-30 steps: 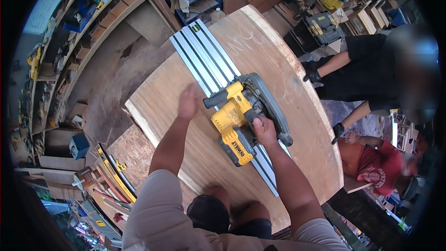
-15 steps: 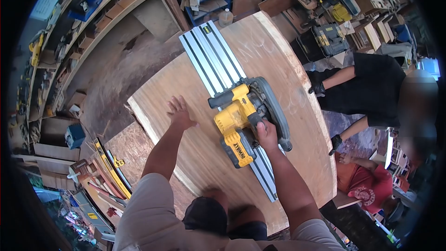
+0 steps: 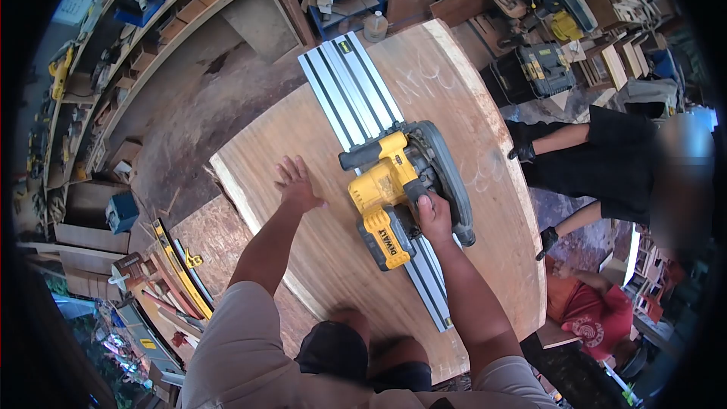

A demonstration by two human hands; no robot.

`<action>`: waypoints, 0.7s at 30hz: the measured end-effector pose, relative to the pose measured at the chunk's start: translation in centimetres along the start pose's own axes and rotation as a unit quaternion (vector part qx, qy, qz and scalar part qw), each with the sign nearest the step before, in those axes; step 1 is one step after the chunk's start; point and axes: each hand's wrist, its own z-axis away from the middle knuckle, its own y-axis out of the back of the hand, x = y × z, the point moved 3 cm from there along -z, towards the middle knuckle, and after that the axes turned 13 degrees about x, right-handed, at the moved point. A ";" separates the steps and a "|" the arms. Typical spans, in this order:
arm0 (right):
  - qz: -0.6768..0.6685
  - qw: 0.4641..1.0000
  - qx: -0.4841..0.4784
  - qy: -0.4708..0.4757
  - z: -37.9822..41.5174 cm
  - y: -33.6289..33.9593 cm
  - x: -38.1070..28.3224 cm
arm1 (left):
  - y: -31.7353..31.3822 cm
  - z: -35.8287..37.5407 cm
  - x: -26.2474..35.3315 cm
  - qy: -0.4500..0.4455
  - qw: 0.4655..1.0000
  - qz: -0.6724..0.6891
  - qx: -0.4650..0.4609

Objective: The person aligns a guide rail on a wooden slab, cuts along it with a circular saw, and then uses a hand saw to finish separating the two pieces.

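A yellow and black cordless circular saw [image 3: 382,185] rests on a silver guide rail [image 3: 352,91], which lies across a wide wooden slab [image 3: 250,151] with pale live edges. My right hand [image 3: 435,216] is wrapped round the saw's rear handle. To the left of the saw, my left hand [image 3: 298,184] lies flat on the slab with its fingers spread, touching neither saw nor rail. Faint chalk marks show on the slab's far right part. The blade is hidden under the saw's body.
A person in black with gloved hands [image 3: 547,238] stands at the slab's right edge. Another person in a red shirt [image 3: 598,318] is at the lower right. Shelves [image 3: 144,60] line the left, a blue shelf unit [image 3: 352,0] the back. A black tool case [image 3: 534,72] is behind right.
The view has shifted slightly. The gloved person's upper hand has moved slightly along the slab's edge. My hands and the saw show almost no movement on the slab.
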 end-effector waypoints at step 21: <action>0.035 0.999 0.000 0.004 0.0 0.0 0.2 | -3.3 4.4 1.8 -0.015 1.000 -0.008 0.002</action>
